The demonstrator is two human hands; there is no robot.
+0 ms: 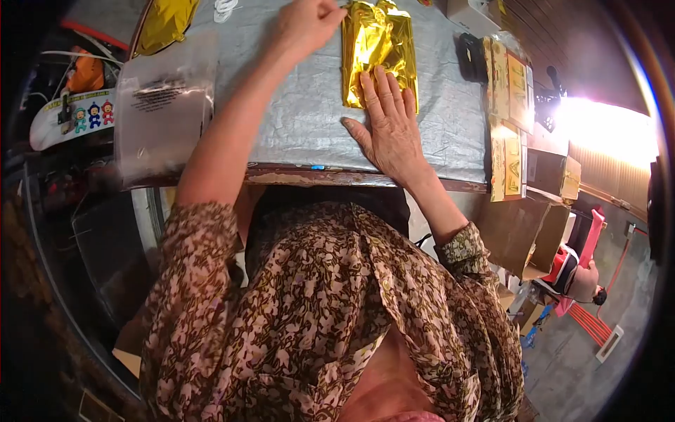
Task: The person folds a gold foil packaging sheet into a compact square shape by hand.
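A shiny gold foil bag (380, 42) lies on the table's silver-grey cover (295, 119) in front of me. My right hand (390, 123) rests flat, palm down, on the bag's near end with its fingers spread. My left hand (306, 24) is closed into a fist at the bag's far left corner and seems to pinch its edge. Both forearms reach out from patterned brown sleeves.
A stack of clear plastic bags (162, 105) sits at the table's left. Another gold foil piece (165, 21) lies far left. Yellow printed packets (510, 77) and a black object (470, 56) line the right edge. Cardboard boxes (527, 232) stand below on the right.
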